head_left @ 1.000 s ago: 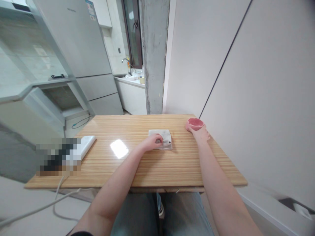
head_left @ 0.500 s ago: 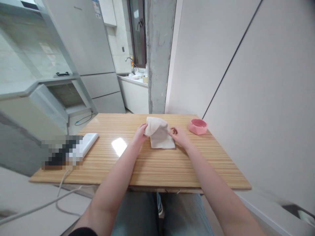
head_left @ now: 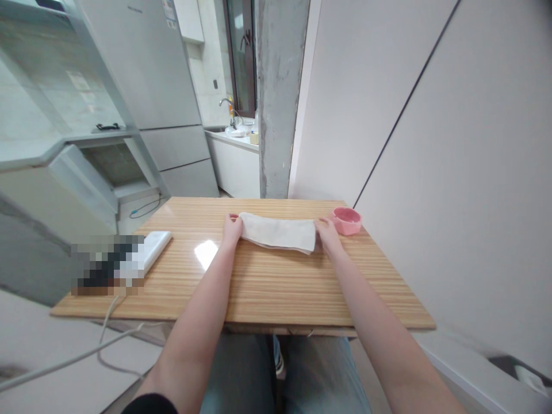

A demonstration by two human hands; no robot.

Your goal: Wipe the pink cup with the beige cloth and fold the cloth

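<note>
A white cloth (head_left: 278,232), folded into a long strip, stretches between my two hands over the far half of the wooden table (head_left: 284,293). My left hand (head_left: 233,229) pinches its left end, fingers closed on the edge. At the opposite end my right hand (head_left: 328,234) grips the cloth's right edge between thumb and fingers. Just beyond that hand is a pink faceted bowl (head_left: 346,221), close to the knuckles.
On the table's left lies a white slab-shaped object (head_left: 155,247) beside a blurred-out patch, with a pale cable (head_left: 106,328) hanging off the edge. A wall (head_left: 409,172) rises along the right side. Behind stand a fridge (head_left: 168,103) and a concrete pillar (head_left: 280,98).
My hands have moved apart, left hand leftward and right hand rightward. The cloth, bunched and draped before, is now a wide, flat strip pulled out between them.
</note>
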